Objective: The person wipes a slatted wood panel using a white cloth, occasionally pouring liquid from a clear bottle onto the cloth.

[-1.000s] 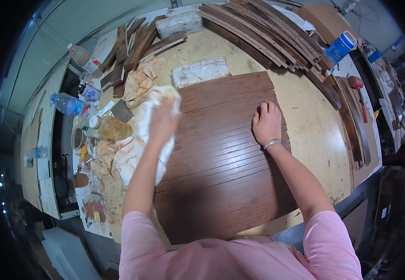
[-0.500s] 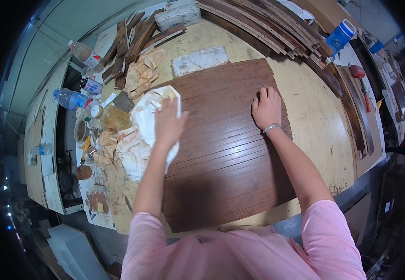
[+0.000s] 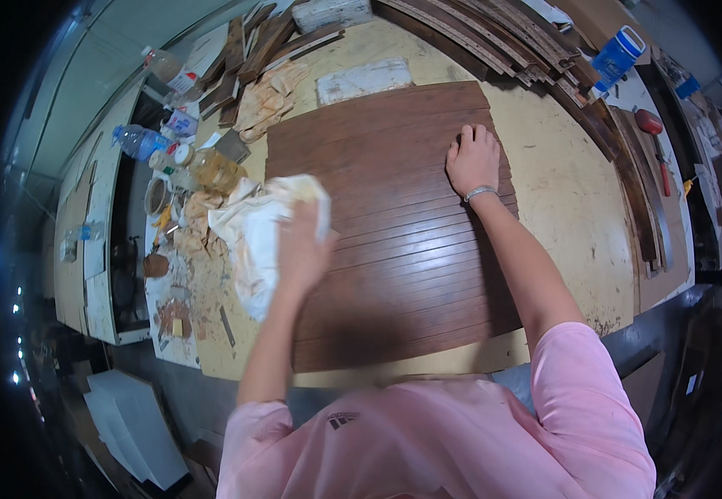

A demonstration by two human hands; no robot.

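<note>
A dark brown slatted wooden panel (image 3: 386, 166) lies flat on the worktable in front of me. My left hand (image 3: 304, 249), slightly blurred, presses a crumpled white cloth (image 3: 257, 241) against the panel's left side. Part of the cloth hangs over that edge onto the tabletop, and my fingers hide some of it. Near the far right edge, my right hand (image 3: 473, 162) rests on the panel with slightly bent fingers and holds nothing. A bracelet circles that wrist.
Left of the panel stand a bottle of yellowish liquid (image 3: 218, 170), a clear bottle with a blue cap (image 3: 138, 141) and stained rags (image 3: 271, 100). Beyond the panel sits a white wrapped block (image 3: 362, 81). Dark wooden strips (image 3: 494, 41) are piled behind, near a blue jug (image 3: 617, 58).
My left hand and the white cloth have moved toward me along the panel's left side. My right hand stays at nearly the same spot on the panel. The whole view has shifted.
</note>
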